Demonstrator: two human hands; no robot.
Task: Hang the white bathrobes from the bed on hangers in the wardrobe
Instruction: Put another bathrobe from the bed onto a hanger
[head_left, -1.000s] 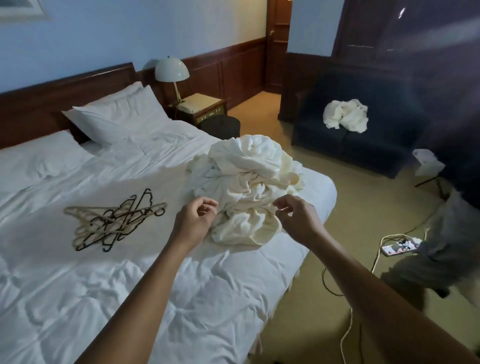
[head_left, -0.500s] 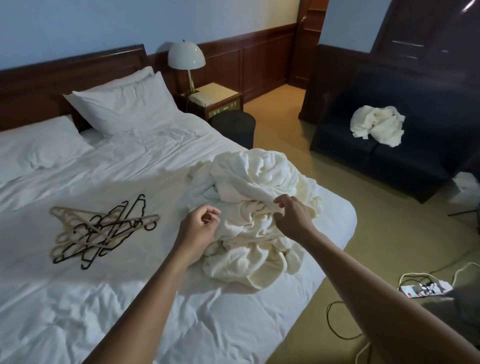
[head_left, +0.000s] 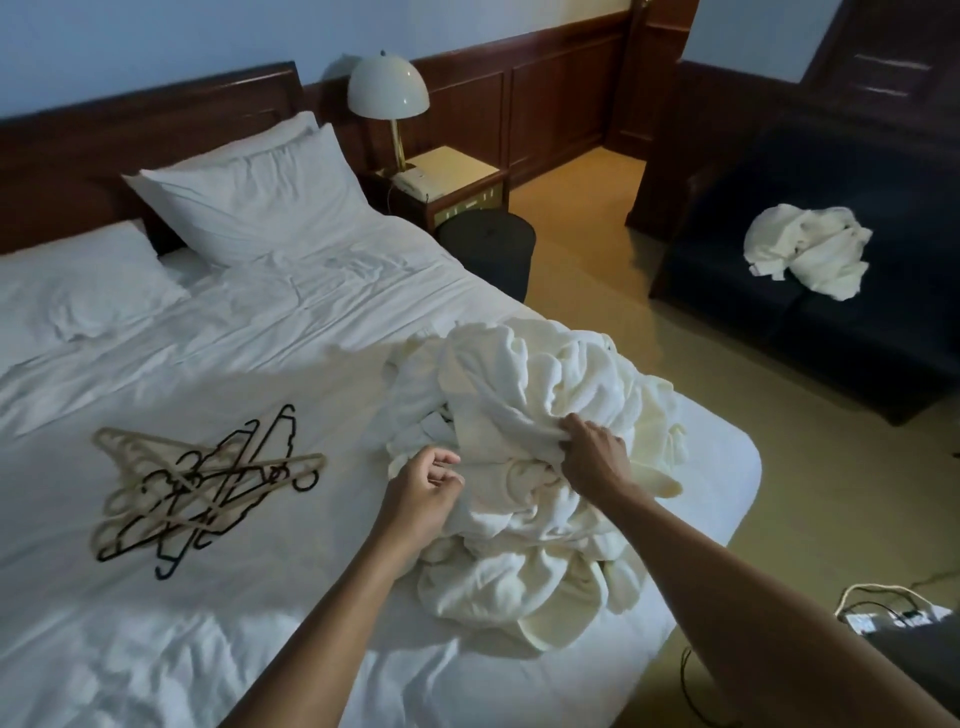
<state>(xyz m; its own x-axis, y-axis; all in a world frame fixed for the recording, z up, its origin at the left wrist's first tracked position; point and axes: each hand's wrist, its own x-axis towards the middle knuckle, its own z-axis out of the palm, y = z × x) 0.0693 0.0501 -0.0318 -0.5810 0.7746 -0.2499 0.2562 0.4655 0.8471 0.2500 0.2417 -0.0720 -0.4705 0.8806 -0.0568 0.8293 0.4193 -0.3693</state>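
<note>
A crumpled heap of white bathrobes (head_left: 540, 395) lies near the right edge of the bed (head_left: 208, 649). My right hand (head_left: 592, 457) grips a fold of towelling in the middle of the heap. My left hand (head_left: 423, 493) hovers at the heap's left side, fingers loosely curled, holding nothing. A tangle of black and cream hangers (head_left: 202, 488) lies on the sheet to the left of my hands. The wardrobe's dark wooden door (head_left: 883, 47) shows at the top right.
Another white bundle (head_left: 810, 249) sits on a dark sofa (head_left: 779, 312) across the carpet. A bedside table (head_left: 457, 179) with a lamp (head_left: 388, 93) and a black round stool (head_left: 488, 249) stand beside the bed. A power strip with cables (head_left: 878, 618) lies on the floor at right.
My right hand has reached into the heap and closed on a fold of robe. The left hand has stayed beside the heap. The view has tilted down and come nearer.
</note>
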